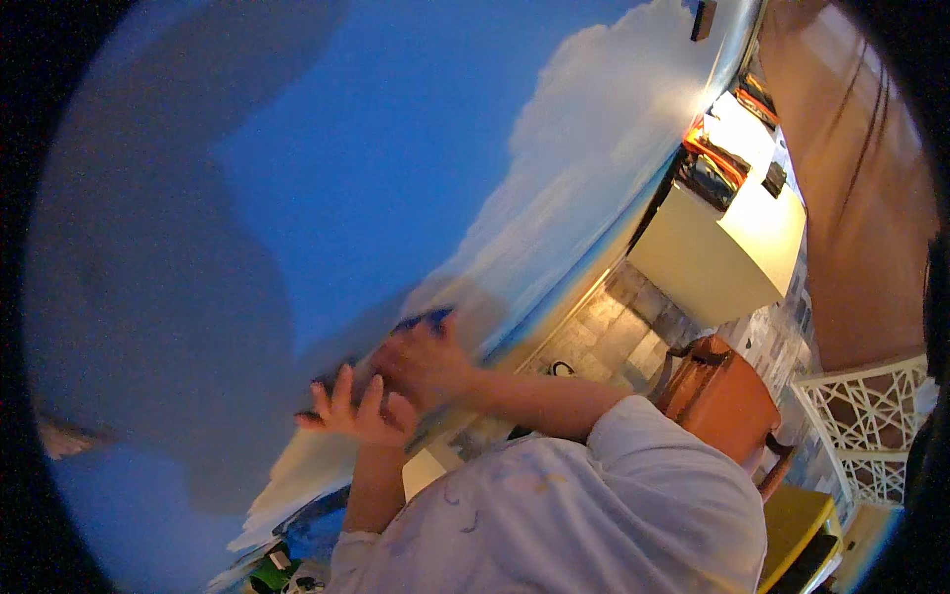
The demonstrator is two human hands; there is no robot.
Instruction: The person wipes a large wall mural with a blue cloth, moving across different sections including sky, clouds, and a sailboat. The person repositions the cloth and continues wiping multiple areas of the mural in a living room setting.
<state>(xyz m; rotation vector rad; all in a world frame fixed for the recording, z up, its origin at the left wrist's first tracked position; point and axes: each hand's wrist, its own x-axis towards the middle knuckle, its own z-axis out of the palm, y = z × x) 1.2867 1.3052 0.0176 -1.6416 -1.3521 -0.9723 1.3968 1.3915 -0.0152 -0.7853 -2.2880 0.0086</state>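
A large upright surface (376,178) shows a blue sky with white clouds. My right hand (426,358) is up against its lower part, fingers bent over a small dark blue thing (427,319) that looks flat; its kind I cannot make out. Just below and to the left, my left hand (361,414) is raised with its fingers spread and nothing in them. The two hands are close together and overlap a little in view. Wide shadows fall across the sky picture around them.
To the right stand a pale cabinet (708,252) with dark and orange things on top, a reddish-brown leather-like seat or bag (720,396) and a white lattice piece of furniture (861,426). A yellow thing (797,535) is at lower right. Grey tiled floor (618,322) shows between.
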